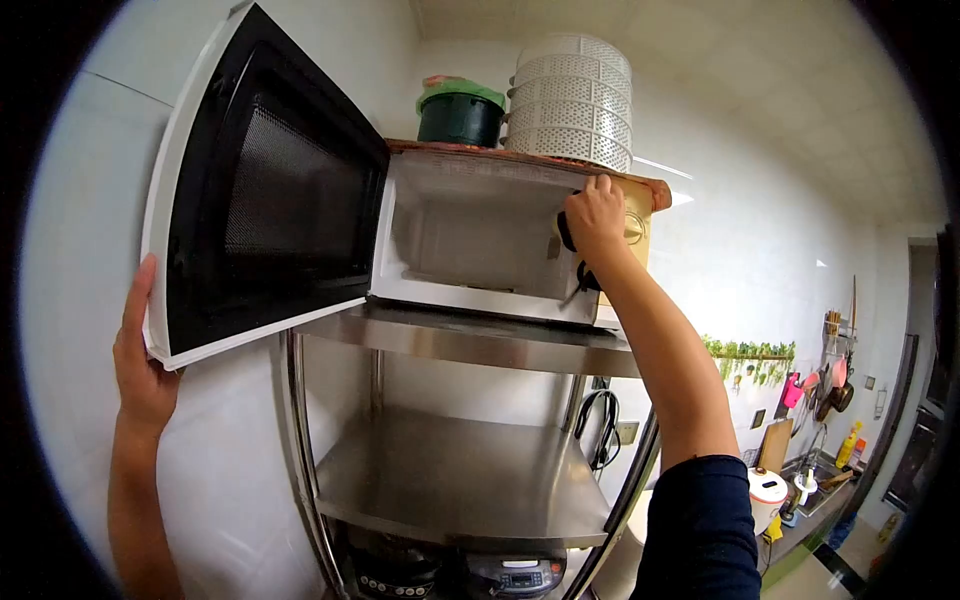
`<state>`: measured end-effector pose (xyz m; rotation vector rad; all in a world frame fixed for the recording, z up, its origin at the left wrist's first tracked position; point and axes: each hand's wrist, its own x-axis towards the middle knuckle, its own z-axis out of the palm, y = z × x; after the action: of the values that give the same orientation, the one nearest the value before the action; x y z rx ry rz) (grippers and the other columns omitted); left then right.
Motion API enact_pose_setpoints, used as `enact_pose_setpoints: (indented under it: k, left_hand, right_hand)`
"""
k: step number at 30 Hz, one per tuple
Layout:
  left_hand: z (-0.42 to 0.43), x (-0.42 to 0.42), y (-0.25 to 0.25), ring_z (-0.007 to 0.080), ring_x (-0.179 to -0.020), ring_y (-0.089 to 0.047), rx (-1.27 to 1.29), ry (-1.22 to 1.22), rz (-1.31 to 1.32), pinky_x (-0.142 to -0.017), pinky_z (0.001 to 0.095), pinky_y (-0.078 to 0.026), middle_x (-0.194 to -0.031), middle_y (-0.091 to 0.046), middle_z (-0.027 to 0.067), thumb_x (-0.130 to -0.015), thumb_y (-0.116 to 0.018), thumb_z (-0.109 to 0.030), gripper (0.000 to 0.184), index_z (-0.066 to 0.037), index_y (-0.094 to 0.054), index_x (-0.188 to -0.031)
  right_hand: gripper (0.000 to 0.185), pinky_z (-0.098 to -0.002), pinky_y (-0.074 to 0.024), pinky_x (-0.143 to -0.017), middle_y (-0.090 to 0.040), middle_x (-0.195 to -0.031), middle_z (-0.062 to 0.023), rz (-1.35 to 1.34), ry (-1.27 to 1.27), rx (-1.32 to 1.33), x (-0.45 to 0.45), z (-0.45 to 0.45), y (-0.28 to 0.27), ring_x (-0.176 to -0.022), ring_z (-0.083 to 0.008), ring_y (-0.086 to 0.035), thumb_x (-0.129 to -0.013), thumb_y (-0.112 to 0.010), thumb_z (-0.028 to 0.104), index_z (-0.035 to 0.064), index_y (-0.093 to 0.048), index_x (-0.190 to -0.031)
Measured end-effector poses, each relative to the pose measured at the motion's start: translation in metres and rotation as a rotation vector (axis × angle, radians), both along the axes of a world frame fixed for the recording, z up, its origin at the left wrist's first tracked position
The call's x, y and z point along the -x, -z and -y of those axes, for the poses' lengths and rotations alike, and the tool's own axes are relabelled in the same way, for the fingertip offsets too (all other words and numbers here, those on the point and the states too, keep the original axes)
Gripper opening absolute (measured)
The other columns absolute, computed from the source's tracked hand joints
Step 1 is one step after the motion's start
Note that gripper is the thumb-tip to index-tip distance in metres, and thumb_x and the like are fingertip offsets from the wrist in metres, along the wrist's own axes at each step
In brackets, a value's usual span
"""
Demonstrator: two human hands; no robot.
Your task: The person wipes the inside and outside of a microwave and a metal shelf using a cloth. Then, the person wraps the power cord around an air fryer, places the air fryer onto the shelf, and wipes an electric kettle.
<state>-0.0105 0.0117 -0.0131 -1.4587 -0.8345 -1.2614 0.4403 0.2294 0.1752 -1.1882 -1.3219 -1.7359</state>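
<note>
A microwave (pixel 470 235) with its door (pixel 290 190) swung wide to the left stands on the upper shelf of a steel rack. My left hand (pixel 145 345) holds the door's outer lower edge, thumb and fingers on either side of the white frame. At the right of the cavity, my right hand (pixel 597 215) is closed at the microwave's front, by the yellowish control panel (pixel 637 225). Something black shows beside and below its fingers; what exactly it grips is hidden. Inside, the pale cavity shows no dish.
White perforated stacked baskets (pixel 570 100) and a dark green pot (pixel 460 118) sit on top of the microwave. Below are a steel shelf (pixel 460 475), a coiled black cable (pixel 600 430) and appliances (pixel 515 577). A rice cooker (pixel 767 490) and sink (pixel 825 470) are at right.
</note>
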Motion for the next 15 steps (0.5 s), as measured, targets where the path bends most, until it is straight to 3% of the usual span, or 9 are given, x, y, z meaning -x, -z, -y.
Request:
enact_pose_setpoints:
  k: [7, 11, 15]
  left_hand:
    - [0.008, -0.002, -0.001, 0.0298, -0.127, -0.038, 0.047, 0.017, 0.016, -0.107, 0.0416, -0.031, -0.142, -0.034, 0.0121, -0.082, -0.061, -0.024, 0.071, -0.011, -0.024, -0.141]
    - [0.007, -0.002, -0.003, 0.0295, -0.128, -0.037, 0.010, 0.008, -0.038, -0.107, 0.0414, -0.030, -0.142, -0.033, 0.0133, -0.080, -0.063, -0.024, 0.073, -0.009, -0.025, -0.140]
    - [0.006, -0.006, -0.002, 0.0296, -0.128, -0.036, 0.003, 0.026, -0.001, -0.107, 0.0414, -0.030, -0.141, -0.034, 0.0130, -0.077, -0.067, -0.025, 0.077, -0.009, -0.026, -0.140]
  right_hand:
    - [0.015, -0.0344, -0.0439, -0.074, -0.061, -0.091, -0.0130, 0.102, 0.085, 0.380, -0.015, 0.014, 0.081, -0.093, -0.0272, -0.056, -0.077, -0.057, 0.018, 0.0101, -0.069, -0.078]
    - [0.016, -0.0366, -0.0449, -0.077, -0.062, -0.090, -0.0123, -0.013, 0.040, 0.569, -0.016, 0.018, 0.072, -0.095, -0.0279, -0.056, -0.076, -0.056, 0.019, 0.0091, -0.069, -0.079]
    - [0.014, -0.0372, -0.0498, -0.069, -0.060, -0.089, -0.0131, 0.021, -0.081, 0.151, -0.014, 0.027, 0.046, -0.087, -0.0280, -0.059, -0.074, -0.058, 0.012, 0.0068, -0.068, -0.082]
